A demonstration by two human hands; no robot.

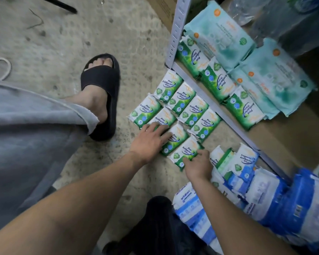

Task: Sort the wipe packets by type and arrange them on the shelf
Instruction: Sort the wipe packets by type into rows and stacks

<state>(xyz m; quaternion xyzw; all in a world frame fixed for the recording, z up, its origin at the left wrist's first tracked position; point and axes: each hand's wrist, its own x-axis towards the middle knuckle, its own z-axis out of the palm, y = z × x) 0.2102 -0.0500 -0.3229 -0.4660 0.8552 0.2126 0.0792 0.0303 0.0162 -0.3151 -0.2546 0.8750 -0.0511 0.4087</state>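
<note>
Several green pine wipe packets lie in two rows on the concrete floor beside the shelf edge. My left hand rests flat with straight fingers on two of them. My right hand pinches the near end of the nearest green packet. Three more green packets and several pale teal packs lie on the shelf board. A jumbled heap of blue and white packets sits on the floor to the right of my right hand.
The grey metal shelf post stands at the shelf corner. My foot in a black slide sandal is planted left of the packets, with a grey trouser leg beside it. A bare brown stretch of shelf board lies right of the green packets.
</note>
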